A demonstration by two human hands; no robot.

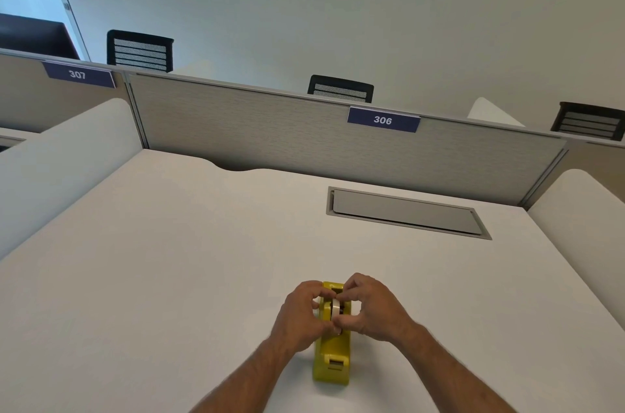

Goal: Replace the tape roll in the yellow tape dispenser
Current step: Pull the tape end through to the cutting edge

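The yellow tape dispenser (332, 356) stands on the white desk (169, 260), its cutter end toward me. A pale tape roll (336, 306) sits upright in the dispenser's cradle. My left hand (299, 312) grips the roll and the dispenser's wall from the left. My right hand (373, 306) pinches the roll from the right, fingers over its top. Both hands cover most of the roll and the cradle; only a strip of the roll's edge shows between them.
A grey cable hatch (406, 211) is set flush in the desk at the back right. A grey divider panel (304, 131) with a label reading 306 closes the far edge. White side screens (61, 158) flank the desk left and right. Black chairs stand beyond.
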